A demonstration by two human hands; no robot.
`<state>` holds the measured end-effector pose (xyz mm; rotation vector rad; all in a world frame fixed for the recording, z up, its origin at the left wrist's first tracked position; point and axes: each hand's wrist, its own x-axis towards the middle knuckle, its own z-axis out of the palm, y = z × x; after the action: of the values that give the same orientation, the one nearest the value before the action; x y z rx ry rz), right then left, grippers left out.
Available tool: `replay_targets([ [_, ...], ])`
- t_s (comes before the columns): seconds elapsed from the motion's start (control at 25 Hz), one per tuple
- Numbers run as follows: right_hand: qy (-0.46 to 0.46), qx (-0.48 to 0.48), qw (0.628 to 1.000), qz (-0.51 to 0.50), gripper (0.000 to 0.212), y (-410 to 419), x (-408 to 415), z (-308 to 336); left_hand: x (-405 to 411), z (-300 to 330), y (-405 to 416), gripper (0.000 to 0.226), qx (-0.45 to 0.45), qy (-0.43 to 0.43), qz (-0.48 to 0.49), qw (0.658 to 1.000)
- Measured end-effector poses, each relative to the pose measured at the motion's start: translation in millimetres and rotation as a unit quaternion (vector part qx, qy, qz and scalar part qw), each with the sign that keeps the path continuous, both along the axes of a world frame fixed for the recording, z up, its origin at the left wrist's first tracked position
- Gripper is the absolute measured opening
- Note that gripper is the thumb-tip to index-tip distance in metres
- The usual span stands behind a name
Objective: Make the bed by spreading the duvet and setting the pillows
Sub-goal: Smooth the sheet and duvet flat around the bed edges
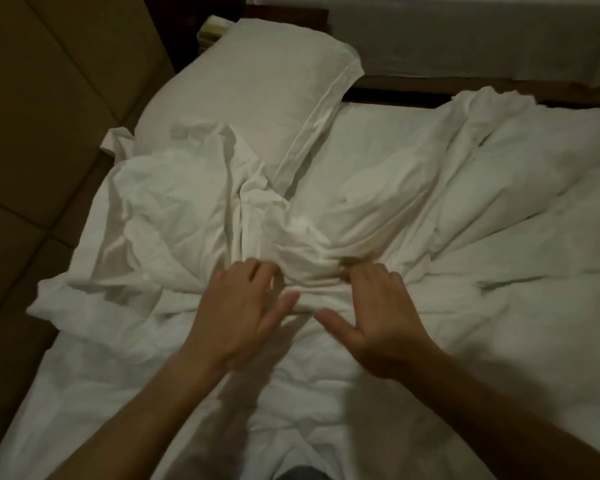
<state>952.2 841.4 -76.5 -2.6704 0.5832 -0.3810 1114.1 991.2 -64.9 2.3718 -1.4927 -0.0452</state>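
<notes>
A crumpled white duvet (465, 202) covers most of the bed, its folds gathered into a bunch at the middle. One white pillow (257, 88) lies at the head end, upper left. My left hand (239, 306) rests on the duvet just left of the bunch, fingers spread and blurred, thumb out. My right hand (374, 306) is just right of the bunch. Its fingers curl into the gathered duvet fabric and its thumb sticks out. A loose, rumpled layer of white cloth (160, 216) lies over the bed's left side, below the pillow.
A padded brown headboard wall (49, 98) runs along the left. A dark wooden bed frame edge (413, 88) shows beyond the mattress. A second white-covered bed (465, 32) is behind it. A small yellowish item (213, 29) sits behind the pillow.
</notes>
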Motion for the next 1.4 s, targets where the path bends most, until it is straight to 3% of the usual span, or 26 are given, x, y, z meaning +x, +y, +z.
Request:
replay_targets([
  [0.16, -0.035, 0.057, 0.997, -0.024, 0.091, -49, 38, 38, 62, 54, -76, 0.051, -0.141, -0.014, -0.008, 0.99],
  [0.36, -0.065, 0.025, 0.997, -0.041, 0.09, -99, 114, 37, 150, 38, -141, 0.073, -0.008, -0.087, -0.062, 0.994],
  [0.52, -0.021, 0.01, 0.999, -0.028, 0.09, -129, 168, 12, 198, -9, -145, 0.08, 0.03, 0.005, -0.149, 0.988],
  [0.64, 0.014, 0.054, 0.998, -0.012, 0.085, -151, 191, -5, 222, -42, -137, 0.085, 0.073, -0.027, -0.186, 0.98],
  [0.84, 0.002, 0.019, 0.999, -0.047, 0.078, -160, 178, -20, 235, -46, -126, 0.095, 0.099, -0.12, -0.118, 0.981],
  [1.04, -0.083, -0.027, 0.986, -0.144, 0.076, -189, 155, 60, 248, 77, -135, 0.091, -0.008, -0.201, 0.052, 0.978],
  [1.16, -0.076, -0.057, 0.988, -0.123, 0.079, -167, 121, 87, 215, 115, -109, 0.091, -0.01, -0.235, 0.06, 0.97],
  [1.4, -0.024, -0.088, 0.991, -0.097, 0.084, -89, 30, 82, 108, 110, -19, 0.083, 0.0, -0.275, 0.069, 0.959],
])
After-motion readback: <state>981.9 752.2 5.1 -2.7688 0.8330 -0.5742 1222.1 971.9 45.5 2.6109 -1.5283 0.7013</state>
